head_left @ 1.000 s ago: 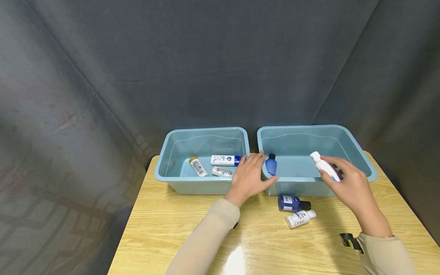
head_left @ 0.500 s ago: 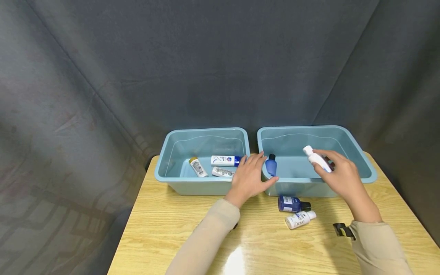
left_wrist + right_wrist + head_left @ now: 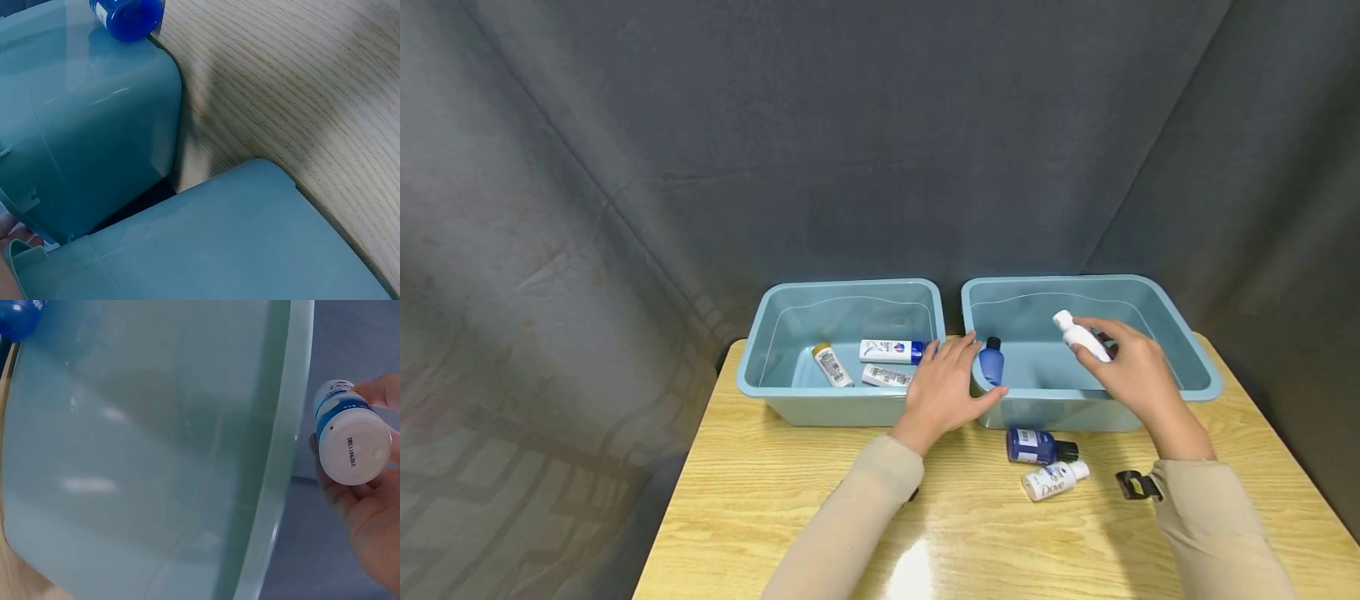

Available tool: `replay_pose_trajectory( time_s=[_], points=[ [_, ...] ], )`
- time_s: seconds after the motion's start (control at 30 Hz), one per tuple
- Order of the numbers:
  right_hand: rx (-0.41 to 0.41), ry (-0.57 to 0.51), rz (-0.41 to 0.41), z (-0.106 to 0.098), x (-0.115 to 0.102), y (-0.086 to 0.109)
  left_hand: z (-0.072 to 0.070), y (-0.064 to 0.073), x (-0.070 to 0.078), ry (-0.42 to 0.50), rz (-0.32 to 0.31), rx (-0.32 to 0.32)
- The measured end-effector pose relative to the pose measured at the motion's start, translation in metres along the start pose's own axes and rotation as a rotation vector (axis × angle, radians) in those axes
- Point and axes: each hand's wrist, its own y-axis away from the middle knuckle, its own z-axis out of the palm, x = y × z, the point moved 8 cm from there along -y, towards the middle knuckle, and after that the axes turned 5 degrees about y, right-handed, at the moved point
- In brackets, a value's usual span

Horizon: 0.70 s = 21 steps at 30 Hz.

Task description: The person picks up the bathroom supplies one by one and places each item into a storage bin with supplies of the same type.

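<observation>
My right hand grips a small white bottle over the right blue bin, its white cap toward the upper left. The right wrist view shows that bottle's round base, with thumb and fingers around its sides. My left hand lies with spread, fairly straight fingers across the adjoining rims of the two bins, its fingertips at the left bin and thumb at the right bin's corner. In the left wrist view only some fingers show at the rim. A blue bottle with a black cap lies inside the right bin.
On the wooden table, before the right bin, lie a dark blue bottle and a white Dove bottle. The left bin holds a white-and-blue bottle, a yellow-capped tube and another white one. A grey curtain hangs behind.
My right hand has carried the white bottle left and away from me, farther over the right bin. The left hand stays in place.
</observation>
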Motion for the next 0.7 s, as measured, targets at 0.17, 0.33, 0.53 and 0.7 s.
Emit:
replay_pose_trajectory(
  time_s=[0.17, 0.33, 0.53, 0.7],
  points=[
    [-0.022, -0.017, 0.002, 0.008, 0.001, -0.004, 0.001, 0.000, 0.000, 0.004, -0.002, 0.002],
    [-0.045, -0.020, 0.022, 0.014, 0.004, -0.006, -0.001, -0.001, 0.001, 0.009, -0.002, -0.003],
    [-0.063, -0.018, 0.035, 0.021, 0.010, -0.008, -0.001, -0.001, 0.002, 0.008, 0.001, -0.005],
    [-0.108, -0.017, 0.051, 0.029, 0.014, -0.010, -0.001, 0.000, 0.001, 0.016, -0.001, -0.001]
  ],
)
